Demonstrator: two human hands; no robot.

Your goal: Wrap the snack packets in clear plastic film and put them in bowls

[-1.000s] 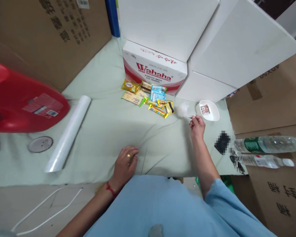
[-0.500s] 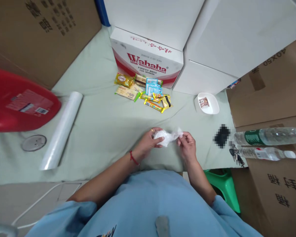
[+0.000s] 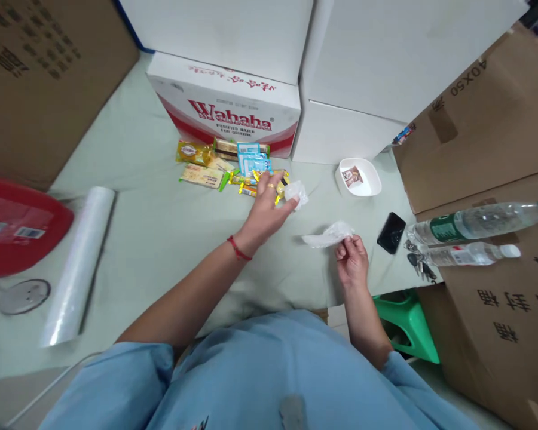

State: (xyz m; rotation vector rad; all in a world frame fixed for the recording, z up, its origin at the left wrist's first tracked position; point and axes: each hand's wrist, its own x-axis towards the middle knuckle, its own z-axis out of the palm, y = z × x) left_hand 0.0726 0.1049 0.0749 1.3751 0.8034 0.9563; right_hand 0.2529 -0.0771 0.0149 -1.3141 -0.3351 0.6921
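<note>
My left hand (image 3: 269,206) is over the near edge of the snack pile, its thumb and fingers spread apart. A crumpled clear plastic lump (image 3: 296,194) is right by its thumb; whether the two touch I cannot tell. Under and beyond the fingers are yellow-wrapped snacks (image 3: 247,190), blue-and-white packets (image 3: 253,160) and a pale snack pack (image 3: 201,175). Pinched between the fingertips of my right hand (image 3: 353,263) is a thin clear plastic bag (image 3: 328,235), which hangs out toward the left above the green cloth.
A Wahaha carton (image 3: 228,107) stands behind the snacks. To the right are a white bowl (image 3: 363,179) with a small packet inside, a phone (image 3: 391,233), keys (image 3: 421,266) and two bottles (image 3: 479,222). A plastic film roll (image 3: 78,266) and red jug (image 3: 22,230) are left.
My hands have moved apart. The left went forward to the snacks, and the plastic lump is now there, separate from the bag in my right hand. The view has shifted right.
</note>
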